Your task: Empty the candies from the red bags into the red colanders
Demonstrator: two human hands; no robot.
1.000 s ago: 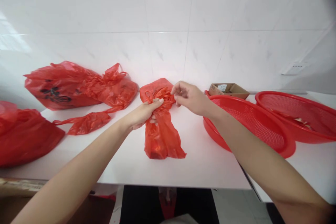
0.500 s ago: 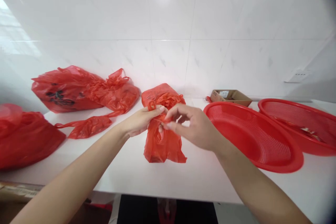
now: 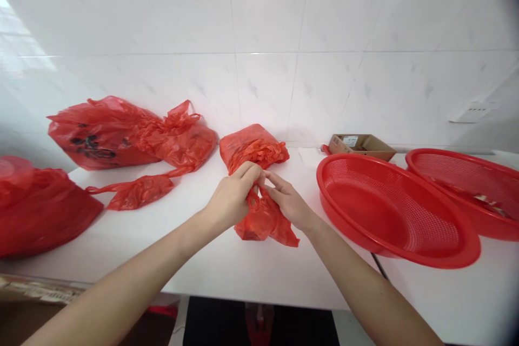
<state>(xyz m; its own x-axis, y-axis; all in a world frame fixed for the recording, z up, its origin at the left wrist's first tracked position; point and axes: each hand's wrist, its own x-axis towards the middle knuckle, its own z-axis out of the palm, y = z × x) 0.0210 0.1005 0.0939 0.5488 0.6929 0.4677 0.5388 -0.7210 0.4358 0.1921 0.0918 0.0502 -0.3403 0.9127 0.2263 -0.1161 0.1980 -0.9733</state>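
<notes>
A small red plastic bag (image 3: 261, 221) hangs from my two hands over the white table, its lower part near or on the tabletop. My left hand (image 3: 235, 194) is closed on the gathered top of the bag, with the back of the hand toward me. From the other side, my right hand (image 3: 287, 200) pinches the bag's neck, its fingertips meeting those of the left. The fingers hide most of the twisted part between them. Just behind the hands lies another crumpled red plastic bag (image 3: 255, 143).
Two red plastic baskets (image 3: 365, 205) stand at the right, the farther one holding something small. Behind them is an open cardboard box (image 3: 360, 146). Bulging red bags (image 3: 109, 135) rest at the left by the tiled wall, with a small red bag (image 3: 140, 193) before them.
My left hand has turned over and curled around the bag's neck. My right hand has drawn in closer beside it, and the held bag has shifted slightly right.
</notes>
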